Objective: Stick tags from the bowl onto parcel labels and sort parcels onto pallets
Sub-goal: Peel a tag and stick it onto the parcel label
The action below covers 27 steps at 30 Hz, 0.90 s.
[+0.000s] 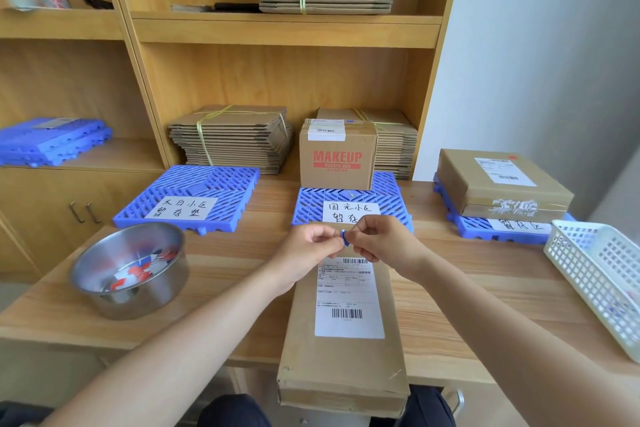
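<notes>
Currently left hand (308, 243), right hand (377, 240) pinch small blue tag (344, 238) above long brown cardboard parcel (343, 357); white label (348, 298) apparently untagged. MAKEUP carton (337, 163), flat brown box (502, 184) already on blue plastic pallets (389, 198).

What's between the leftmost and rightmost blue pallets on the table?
Head view: a third blue pallet, with the MAKEUP box standing on its back part.
</notes>
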{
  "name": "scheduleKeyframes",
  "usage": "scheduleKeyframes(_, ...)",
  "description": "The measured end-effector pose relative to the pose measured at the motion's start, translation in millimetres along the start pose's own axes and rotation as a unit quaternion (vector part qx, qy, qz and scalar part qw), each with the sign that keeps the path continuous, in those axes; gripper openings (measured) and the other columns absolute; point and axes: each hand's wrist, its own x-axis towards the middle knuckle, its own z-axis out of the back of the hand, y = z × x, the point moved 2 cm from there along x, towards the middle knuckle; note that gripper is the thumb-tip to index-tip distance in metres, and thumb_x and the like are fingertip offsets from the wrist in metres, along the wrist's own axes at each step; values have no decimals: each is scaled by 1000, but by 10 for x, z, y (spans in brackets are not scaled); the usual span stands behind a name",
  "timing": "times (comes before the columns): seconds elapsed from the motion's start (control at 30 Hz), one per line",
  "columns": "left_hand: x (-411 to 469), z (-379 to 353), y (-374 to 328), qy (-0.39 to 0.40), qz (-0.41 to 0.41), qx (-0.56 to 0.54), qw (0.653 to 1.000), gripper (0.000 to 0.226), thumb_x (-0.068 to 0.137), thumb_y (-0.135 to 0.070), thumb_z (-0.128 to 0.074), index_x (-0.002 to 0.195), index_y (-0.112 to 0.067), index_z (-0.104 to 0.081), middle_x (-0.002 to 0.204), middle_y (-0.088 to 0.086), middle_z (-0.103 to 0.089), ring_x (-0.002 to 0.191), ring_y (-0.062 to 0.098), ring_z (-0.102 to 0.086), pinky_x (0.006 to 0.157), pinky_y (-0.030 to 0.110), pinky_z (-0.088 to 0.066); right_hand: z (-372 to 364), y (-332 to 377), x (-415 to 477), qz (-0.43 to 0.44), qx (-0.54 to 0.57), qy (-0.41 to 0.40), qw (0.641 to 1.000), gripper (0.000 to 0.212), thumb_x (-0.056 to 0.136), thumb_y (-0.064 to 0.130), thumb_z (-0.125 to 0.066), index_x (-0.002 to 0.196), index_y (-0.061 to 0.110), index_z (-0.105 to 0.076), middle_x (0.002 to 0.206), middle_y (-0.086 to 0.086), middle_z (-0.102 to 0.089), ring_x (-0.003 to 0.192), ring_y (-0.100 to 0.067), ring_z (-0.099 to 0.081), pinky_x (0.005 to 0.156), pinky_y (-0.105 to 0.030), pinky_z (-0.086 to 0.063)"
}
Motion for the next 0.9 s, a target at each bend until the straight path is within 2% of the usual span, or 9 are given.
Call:
scheduleKeyframes(0.23,-2,77,49,-9,-9,-1,1000,4,90,-20,-73,91,-17,-75,80,-5,-71,72,7,-61,63,23,-44,-39,-1,2,8,29,29,999,16,93,19,-71,87,4,-69,71,-5,-67,59,-14,-53,55,-24,-44)
scheduleKeyframes(0.4,-15,118,61,-2,-13,2,1000,9,91,-19,-72,92,-10,-74,79,-4,-70,71,6,-58,61,21,-43,-29,-28,27,8,61,63,996,12,95,16,-68,88,7,-73,81,-11,-71,69,-20,-59,61,-27,-49)
scheduleKeyframes(0.57,-20,117,74,8,-15,1,1000,10,90,-21,-75,93,-12,-75,83,-2,-72,73,7,-58,63,22,-42,-36,-53,57,-7,75,75,994,14,94,13,-69,93,0,-71,84,-14,-72,71,-20,-64,63,-26,-53)
scheduleKeyframes(0.77,-28,105,86,11,-19,6,1000,5,91,-16,-73,90,-11,-75,71,-12,-68,68,-1,-56,61,10,-40,-25,-76,57,-18,80,84,993,13,93,14,-71,91,1,-72,86,-16,-73,70,-19,-64,64,-27,-54)
scheduleKeyframes(0.9,-21,110,70,4,-25,16,1000,8,91,-14,-71,89,-8,-74,71,-12,-67,65,-3,-56,60,8,-40,-30,-85,53,-19,95,96,991,13,94,13,-69,93,1,-73,89,-17,-73,74,-20,-66,66,-27,-54)
